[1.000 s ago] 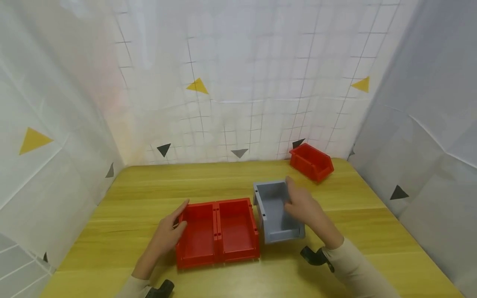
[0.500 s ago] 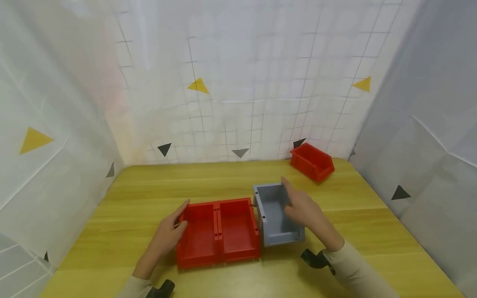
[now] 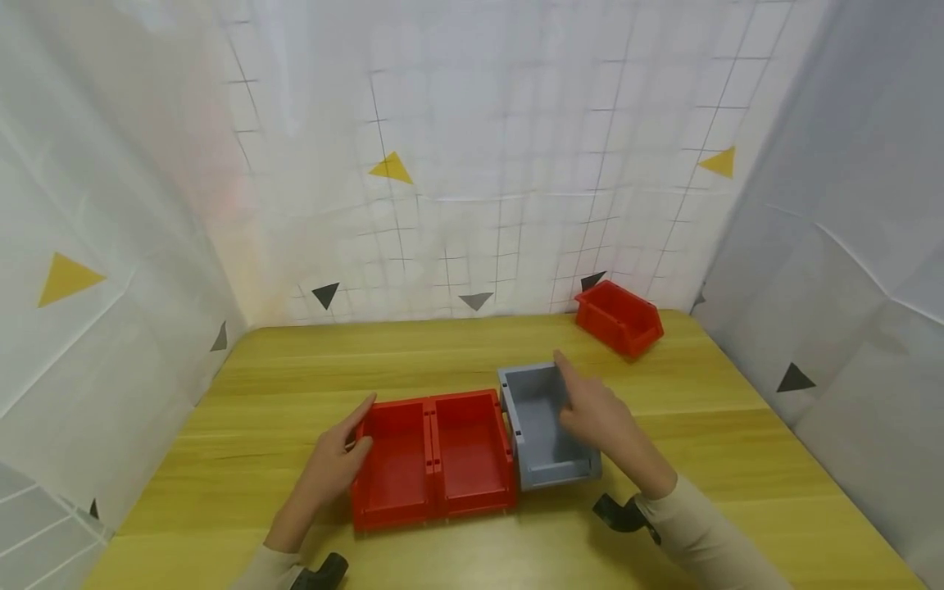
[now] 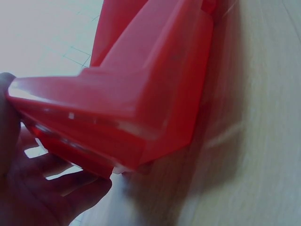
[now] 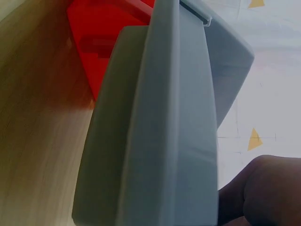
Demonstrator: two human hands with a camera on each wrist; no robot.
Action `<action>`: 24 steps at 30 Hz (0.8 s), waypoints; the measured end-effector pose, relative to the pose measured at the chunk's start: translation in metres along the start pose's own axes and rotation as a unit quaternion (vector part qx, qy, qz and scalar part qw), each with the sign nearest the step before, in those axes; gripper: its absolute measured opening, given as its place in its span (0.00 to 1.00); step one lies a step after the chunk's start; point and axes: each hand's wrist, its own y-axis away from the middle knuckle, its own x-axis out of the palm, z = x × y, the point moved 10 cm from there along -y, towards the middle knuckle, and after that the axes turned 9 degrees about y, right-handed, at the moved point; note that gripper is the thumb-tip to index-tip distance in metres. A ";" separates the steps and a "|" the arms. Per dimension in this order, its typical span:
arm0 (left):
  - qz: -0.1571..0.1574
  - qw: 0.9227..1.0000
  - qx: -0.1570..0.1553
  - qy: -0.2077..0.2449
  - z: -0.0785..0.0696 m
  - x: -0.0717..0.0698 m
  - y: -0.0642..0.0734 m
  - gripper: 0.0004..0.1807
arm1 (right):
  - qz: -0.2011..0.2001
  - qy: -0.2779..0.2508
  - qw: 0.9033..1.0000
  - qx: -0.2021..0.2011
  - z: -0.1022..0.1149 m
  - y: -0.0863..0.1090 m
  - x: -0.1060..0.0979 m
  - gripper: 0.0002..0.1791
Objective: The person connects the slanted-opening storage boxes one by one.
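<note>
Red bins point(image 3: 396, 459) point(image 3: 470, 455), grey bin point(image 3: 542, 430) between hands point(image 3: 330, 463) point(image 3: 599, 412)

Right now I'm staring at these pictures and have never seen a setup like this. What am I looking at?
No machine here: a person's bare left hand and right hand. The big picture looks down from the head; the close-ups come from each wrist. A far red bin sits on the wooden table. Nearer, the left hand grips a left red bin, side by side with a middle red bin; the right hand holds a gray bin next to that.
</note>
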 end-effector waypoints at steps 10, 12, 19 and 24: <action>0.000 1.000 0.002 -0.013 -0.002 0.000 0.000 0.35 | -0.016 0.031 0.999 0.017 -0.001 -0.001 0.003 0.48; 0.000 1.000 -0.001 -0.013 -0.002 0.000 0.000 0.35 | -0.016 0.036 0.999 0.022 -0.001 -0.001 0.004 0.48; 0.003 1.000 -0.009 -0.008 -0.001 0.001 0.001 0.35 | -0.018 0.046 0.998 0.031 -0.002 -0.002 0.008 0.48; 0.005 1.000 -0.010 -0.004 -0.002 0.001 0.001 0.35 | -0.030 0.061 0.997 0.028 -0.001 -0.001 0.008 0.48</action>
